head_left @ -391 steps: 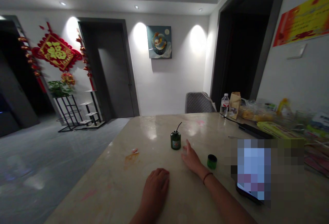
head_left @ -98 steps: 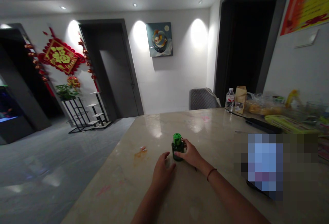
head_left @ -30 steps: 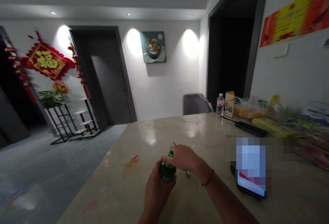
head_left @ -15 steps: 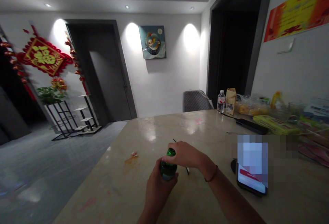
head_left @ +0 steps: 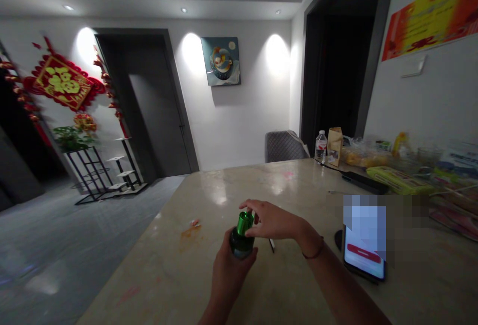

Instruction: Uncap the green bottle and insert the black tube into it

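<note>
A dark green bottle with a shiny green cap stands tilted slightly over the near middle of the table. My left hand is wrapped round its body, thumb on the right side. From the right, my right hand curls loosely about the cap. Its thumb is at the cap's lower right side, and the fingers arch over the far side of the top. Whether every fingertip touches the cap is hard to see. Partly hidden under my right hand lies a thin dark-and-white stick.
The pale table bears an orange-brown smear. To the right lies a lit phone. Farther back are a water bottle, a paper bag, a black device with a cable and a yellow-green packet. A grey chair stands behind.
My right hand has loosened and shifted to the right, its fingers lifting, so more of the green cap shows. The left hand keeps its hold on the bottle.
</note>
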The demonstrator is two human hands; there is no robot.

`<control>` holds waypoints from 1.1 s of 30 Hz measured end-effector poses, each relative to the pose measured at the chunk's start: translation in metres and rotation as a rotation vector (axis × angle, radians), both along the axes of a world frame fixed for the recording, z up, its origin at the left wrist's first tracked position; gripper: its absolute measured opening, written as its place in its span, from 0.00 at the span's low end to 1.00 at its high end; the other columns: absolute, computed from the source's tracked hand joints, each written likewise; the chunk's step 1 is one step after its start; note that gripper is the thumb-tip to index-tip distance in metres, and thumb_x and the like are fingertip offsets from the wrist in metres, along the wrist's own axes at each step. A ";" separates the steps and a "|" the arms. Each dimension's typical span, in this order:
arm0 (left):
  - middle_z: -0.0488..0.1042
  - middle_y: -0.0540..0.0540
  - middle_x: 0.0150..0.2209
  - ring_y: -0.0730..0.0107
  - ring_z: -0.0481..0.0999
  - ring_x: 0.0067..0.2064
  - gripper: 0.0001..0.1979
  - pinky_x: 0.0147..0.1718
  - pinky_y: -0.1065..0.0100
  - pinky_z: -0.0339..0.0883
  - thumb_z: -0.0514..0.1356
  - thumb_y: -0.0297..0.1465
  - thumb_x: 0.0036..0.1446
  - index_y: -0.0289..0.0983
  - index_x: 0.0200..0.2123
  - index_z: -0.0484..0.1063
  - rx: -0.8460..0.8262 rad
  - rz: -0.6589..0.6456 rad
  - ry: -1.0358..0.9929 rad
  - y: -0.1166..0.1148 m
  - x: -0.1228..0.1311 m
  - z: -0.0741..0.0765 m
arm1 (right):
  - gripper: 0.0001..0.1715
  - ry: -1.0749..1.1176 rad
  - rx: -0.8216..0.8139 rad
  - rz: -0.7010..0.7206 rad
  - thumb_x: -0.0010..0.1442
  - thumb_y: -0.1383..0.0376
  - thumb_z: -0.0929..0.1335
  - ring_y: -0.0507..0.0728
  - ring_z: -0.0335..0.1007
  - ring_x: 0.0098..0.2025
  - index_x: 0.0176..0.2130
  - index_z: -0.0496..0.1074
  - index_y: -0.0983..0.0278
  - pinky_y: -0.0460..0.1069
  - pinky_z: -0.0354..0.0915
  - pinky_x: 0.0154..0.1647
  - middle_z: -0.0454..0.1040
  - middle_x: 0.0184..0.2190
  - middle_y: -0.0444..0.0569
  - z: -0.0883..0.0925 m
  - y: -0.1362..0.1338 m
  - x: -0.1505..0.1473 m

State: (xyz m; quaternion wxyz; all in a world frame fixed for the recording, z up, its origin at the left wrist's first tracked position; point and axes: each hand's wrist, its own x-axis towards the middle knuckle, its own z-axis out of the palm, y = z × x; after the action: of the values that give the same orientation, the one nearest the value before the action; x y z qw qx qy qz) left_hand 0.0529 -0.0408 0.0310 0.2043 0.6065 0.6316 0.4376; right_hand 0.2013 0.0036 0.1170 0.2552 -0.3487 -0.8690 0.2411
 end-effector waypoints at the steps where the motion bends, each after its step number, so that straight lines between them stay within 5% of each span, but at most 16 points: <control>1: 0.75 0.49 0.33 0.65 0.75 0.34 0.24 0.32 0.69 0.65 0.61 0.37 0.40 0.39 0.44 0.63 -0.001 0.008 -0.003 -0.001 0.000 0.001 | 0.33 0.001 -0.007 0.010 0.44 0.66 0.70 0.51 0.65 0.32 0.51 0.62 0.67 0.45 0.61 0.33 0.68 0.44 0.52 0.001 -0.001 0.001; 6: 0.75 0.47 0.35 0.64 0.75 0.36 0.25 0.34 0.68 0.65 0.61 0.36 0.41 0.39 0.45 0.62 -0.005 0.009 -0.001 -0.002 0.001 0.000 | 0.38 -0.018 -0.044 -0.104 0.46 0.55 0.70 0.53 0.65 0.33 0.52 0.61 0.68 0.46 0.60 0.33 0.70 0.40 0.53 0.003 -0.005 0.000; 10: 0.75 0.47 0.37 0.64 0.75 0.37 0.25 0.36 0.68 0.65 0.61 0.36 0.41 0.39 0.46 0.61 0.017 -0.001 -0.006 -0.001 0.001 -0.004 | 0.26 -0.091 -0.051 -0.271 0.53 0.48 0.62 0.53 0.65 0.29 0.41 0.68 0.66 0.46 0.56 0.28 0.71 0.28 0.50 0.005 -0.007 -0.005; 25: 0.75 0.48 0.33 0.65 0.74 0.34 0.25 0.33 0.68 0.65 0.62 0.39 0.40 0.38 0.44 0.63 0.032 0.016 -0.097 0.003 0.000 -0.008 | 0.08 0.030 0.001 -0.154 0.50 0.66 0.66 0.49 0.63 0.26 0.34 0.66 0.64 0.43 0.54 0.27 0.70 0.26 0.44 0.009 -0.010 0.000; 33: 0.75 0.46 0.35 0.64 0.75 0.36 0.28 0.34 0.67 0.66 0.63 0.39 0.39 0.38 0.46 0.62 0.040 0.006 -0.030 0.000 0.001 -0.007 | 0.19 -0.090 0.099 -0.343 0.53 0.50 0.63 0.52 0.63 0.27 0.35 0.67 0.63 0.45 0.51 0.26 0.70 0.25 0.46 0.003 -0.012 -0.013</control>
State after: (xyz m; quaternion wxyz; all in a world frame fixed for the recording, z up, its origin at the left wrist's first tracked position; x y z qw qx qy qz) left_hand 0.0541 -0.0403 0.0245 0.2001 0.6020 0.6214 0.4598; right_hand 0.1886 -0.0084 0.1201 0.2702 -0.4890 -0.8183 0.1351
